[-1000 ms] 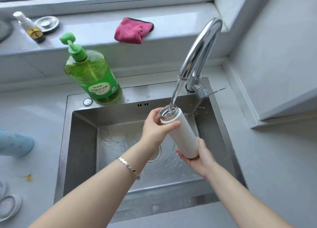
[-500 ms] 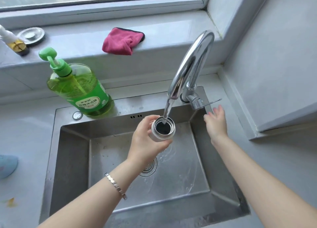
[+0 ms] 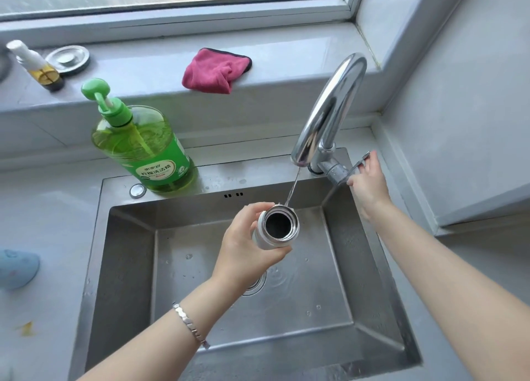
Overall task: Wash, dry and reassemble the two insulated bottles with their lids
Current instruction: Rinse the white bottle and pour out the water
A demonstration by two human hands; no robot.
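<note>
My left hand (image 3: 246, 246) grips a white insulated bottle (image 3: 274, 231) upright over the steel sink (image 3: 129, 266), its open steel mouth facing up. A thin stream of water falls from the chrome tap (image 3: 329, 114) onto the bottle's rim. My right hand (image 3: 367, 182) is on the tap's lever (image 3: 357, 165), fingers wrapped around it. A light blue bottle (image 3: 15, 268) lies on the counter at the far left, partly cut off. No lids are visible.
A green dish soap pump bottle (image 3: 143, 145) stands at the sink's back left corner. On the window ledge lie a pink cloth (image 3: 216, 70), a round metal disc (image 3: 68, 59) and a small spray bottle (image 3: 34, 65). A grey wall rises at right.
My right hand left the bottle's base and reached the tap lever. The water stream thinned from a full flow to a trickle. The bottle went from tilted to upright in my left hand.
</note>
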